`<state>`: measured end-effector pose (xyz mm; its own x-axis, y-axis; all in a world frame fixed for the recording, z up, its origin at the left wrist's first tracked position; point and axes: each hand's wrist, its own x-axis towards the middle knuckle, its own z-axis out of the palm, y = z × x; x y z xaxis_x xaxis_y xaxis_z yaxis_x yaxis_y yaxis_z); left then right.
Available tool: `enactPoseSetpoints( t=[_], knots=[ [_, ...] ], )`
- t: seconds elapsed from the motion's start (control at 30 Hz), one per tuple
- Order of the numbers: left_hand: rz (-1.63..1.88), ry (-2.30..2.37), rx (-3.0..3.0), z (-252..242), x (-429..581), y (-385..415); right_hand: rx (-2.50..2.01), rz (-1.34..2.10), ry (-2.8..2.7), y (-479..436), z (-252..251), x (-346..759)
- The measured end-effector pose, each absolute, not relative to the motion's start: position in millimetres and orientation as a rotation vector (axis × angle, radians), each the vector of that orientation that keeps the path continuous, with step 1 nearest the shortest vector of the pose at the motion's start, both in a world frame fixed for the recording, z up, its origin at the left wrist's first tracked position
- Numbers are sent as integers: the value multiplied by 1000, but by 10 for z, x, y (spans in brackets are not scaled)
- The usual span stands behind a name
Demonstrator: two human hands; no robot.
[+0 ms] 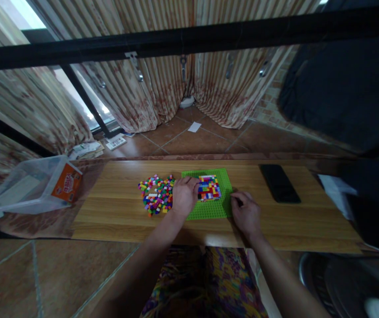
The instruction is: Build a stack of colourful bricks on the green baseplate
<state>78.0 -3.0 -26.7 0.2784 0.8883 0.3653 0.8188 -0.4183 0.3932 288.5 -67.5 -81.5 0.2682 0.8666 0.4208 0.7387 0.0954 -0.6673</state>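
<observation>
A green studded baseplate (224, 211) lies on the wooden table. On it stands a low block of multicoloured toy bricks (211, 186), several colours packed tightly together. My left hand (185, 194) reaches over the plate's left part, its bent fingertips at the block's left side. Those fingers are closed, and whatever they hold is hidden. At the plate's right edge, my right hand (246, 213) has thumb and curled fingers closed on the rim. Loose small bricks (156, 194) in many colours lie spread just left of the plate, partly covered by my left hand.
A black phone (279, 183) lies on the table (110, 198) to the right. Beyond the table's left end sits a clear plastic bin (27, 190) with an orange label. A black metal rail (176, 39) crosses in front of striped curtains (163, 88). Papers lie at the right end.
</observation>
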Motion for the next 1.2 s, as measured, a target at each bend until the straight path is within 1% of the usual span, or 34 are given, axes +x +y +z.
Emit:
enactPoseSetpoints(
  t=[0.3,0.7,0.87,1.07,1.2],
  knots=[
    [708,1690,2567,-239,845,-107,-1675,191,-1502,-681,-809,2882],
    [583,1623,2663,-219,864,-193,-1668,161,-1521,-674,-845,2897],
    [679,1619,2601,-233,782,-270,-1654,137,-1533,-678,-838,2891],
    [960,1762,2297,-307,408,-518,-1660,126,-1525,-679,-834,2886],
    [969,1833,2186,-375,71,-716,-1663,127,-1526,-691,-817,2881]
  ],
)
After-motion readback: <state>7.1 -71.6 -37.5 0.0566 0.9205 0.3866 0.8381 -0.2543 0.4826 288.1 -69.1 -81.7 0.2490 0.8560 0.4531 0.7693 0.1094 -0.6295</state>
